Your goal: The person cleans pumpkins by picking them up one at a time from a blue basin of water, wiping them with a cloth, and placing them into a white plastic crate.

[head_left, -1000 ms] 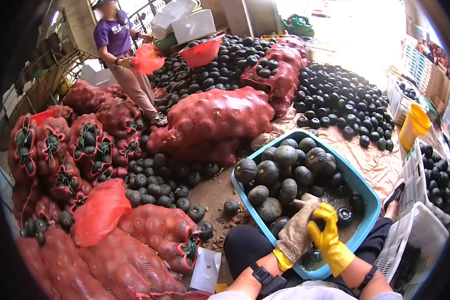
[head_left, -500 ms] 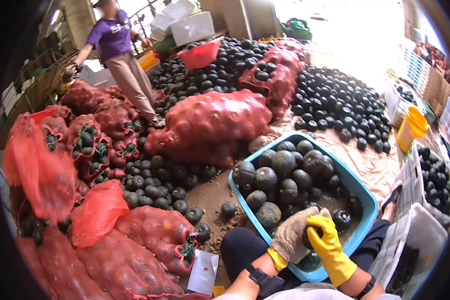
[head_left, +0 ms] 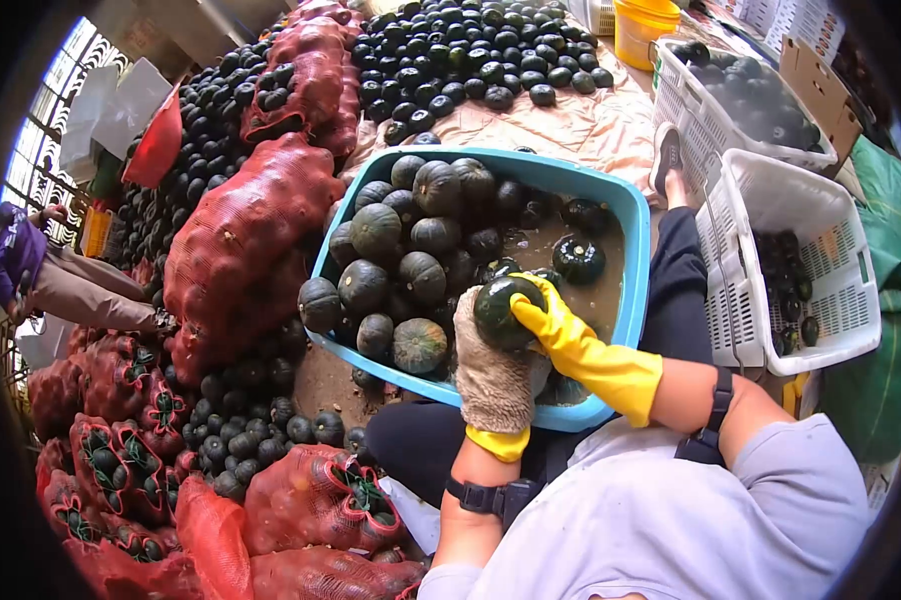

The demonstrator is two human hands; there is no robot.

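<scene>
A wet dark green pumpkin (head_left: 499, 315) is held between my two hands above the near edge of a blue tub (head_left: 633, 262). My left hand (head_left: 493, 385) wears a tan fluffy mitt over a yellow glove and cups the pumpkin's left side and underside. Yellow rubber covers my right hand (head_left: 571, 340), whose fingers and thumb press on the pumpkin's right side. Several dull pumpkins (head_left: 376, 228) are heaped in the tub's left half. Toward the right, a shiny pumpkin (head_left: 578, 258) sits in murky brown water (head_left: 611, 290).
White crates (head_left: 856, 300) with dark pumpkins stand at my right, a yellow bucket (head_left: 643, 35) beyond. Red mesh sacks (head_left: 241, 240) fill the left side. Loose pumpkins (head_left: 471, 60) spread over cloth at the back. A person in purple (head_left: 21, 250) stands far left.
My view has swung right and downward, so the tub and crates sit further left in it. The pumpkin in my hands, mostly hidden before, now shows plainly.
</scene>
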